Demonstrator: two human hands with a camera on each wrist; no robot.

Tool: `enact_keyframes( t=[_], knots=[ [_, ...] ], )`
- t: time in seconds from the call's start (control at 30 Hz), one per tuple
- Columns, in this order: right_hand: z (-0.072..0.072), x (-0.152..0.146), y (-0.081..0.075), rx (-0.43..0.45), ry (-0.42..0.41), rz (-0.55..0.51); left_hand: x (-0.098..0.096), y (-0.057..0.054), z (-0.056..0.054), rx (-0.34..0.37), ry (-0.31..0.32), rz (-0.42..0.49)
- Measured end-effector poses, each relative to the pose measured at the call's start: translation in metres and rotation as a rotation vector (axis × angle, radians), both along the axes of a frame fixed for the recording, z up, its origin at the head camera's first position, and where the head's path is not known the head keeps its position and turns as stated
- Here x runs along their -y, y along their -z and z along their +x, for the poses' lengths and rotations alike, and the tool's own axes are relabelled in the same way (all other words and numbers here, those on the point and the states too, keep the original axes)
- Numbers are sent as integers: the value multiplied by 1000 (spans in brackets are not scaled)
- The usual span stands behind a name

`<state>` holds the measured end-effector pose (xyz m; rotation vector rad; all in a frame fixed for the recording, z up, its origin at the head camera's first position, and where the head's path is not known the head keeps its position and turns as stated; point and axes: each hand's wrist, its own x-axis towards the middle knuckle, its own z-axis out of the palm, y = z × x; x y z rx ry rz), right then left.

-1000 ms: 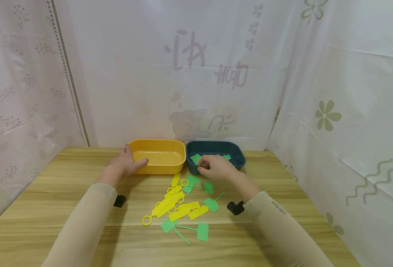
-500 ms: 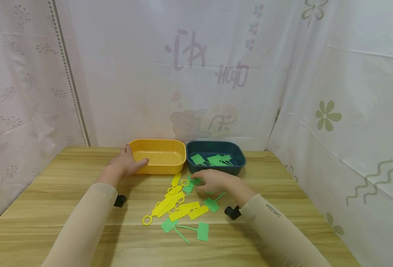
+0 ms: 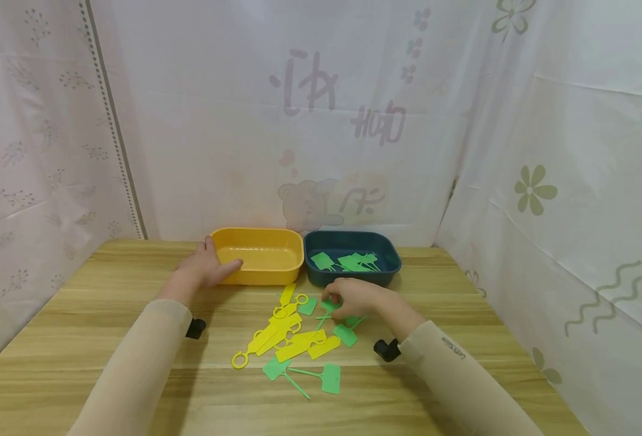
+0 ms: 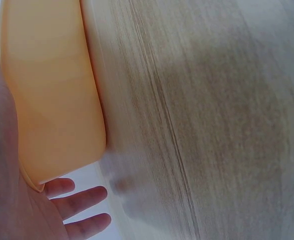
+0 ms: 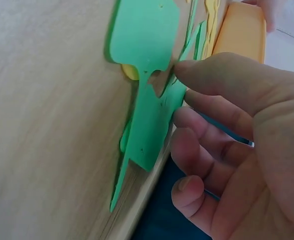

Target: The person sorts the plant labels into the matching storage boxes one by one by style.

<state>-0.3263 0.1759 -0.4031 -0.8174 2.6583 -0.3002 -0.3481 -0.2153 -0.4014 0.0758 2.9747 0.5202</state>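
Note:
My left hand (image 3: 203, 266) rests on the left end of the yellow basin (image 3: 261, 277), thumb over its near rim. In the left wrist view that basin's side wall (image 4: 56, 100) lies against the palm, with the other fingers spread beyond its corner. My right hand (image 3: 356, 298) is low over the table before the dark blue basin (image 3: 354, 277). Its thumb and fingertips pinch a green plant label (image 3: 329, 305). In the right wrist view, the label's plate (image 5: 157, 125) meets the fingertips, and another green label (image 5: 144, 35) lies close by.
Several yellow ring-ended tags (image 3: 272, 335) lie piled mid-table. Loose green labels (image 3: 330, 378) lie in front and beside them. More green labels (image 3: 356, 261) are inside the dark blue basin. A printed curtain (image 3: 217, 151) hangs behind the table.
My right hand came back from over the dark blue basin down to the green labels on the table and shifted some of them. The left hand has stayed on the yellow basin.

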Motion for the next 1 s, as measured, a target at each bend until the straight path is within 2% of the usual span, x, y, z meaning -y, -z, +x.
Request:
enact_keyframes(
  t=[0.2, 0.43, 0.6, 0.8, 1.0],
  knots=[
    [-2, -3, 4, -13, 4, -9, 2, 6, -5, 12, -1, -3],
    [1, 0, 1, 4, -13, -34, 1, 2, -1, 9, -2, -7],
    [0, 5, 4, 7, -57, -40, 2, 4, -3, 2, -6, 2],
    [0, 8, 7, 10, -52, -27, 2, 10, -6, -7, -13, 3],
    [3, 10, 5, 14, -57, -28, 2, 9, -5, -5, -8, 5]
  ],
)
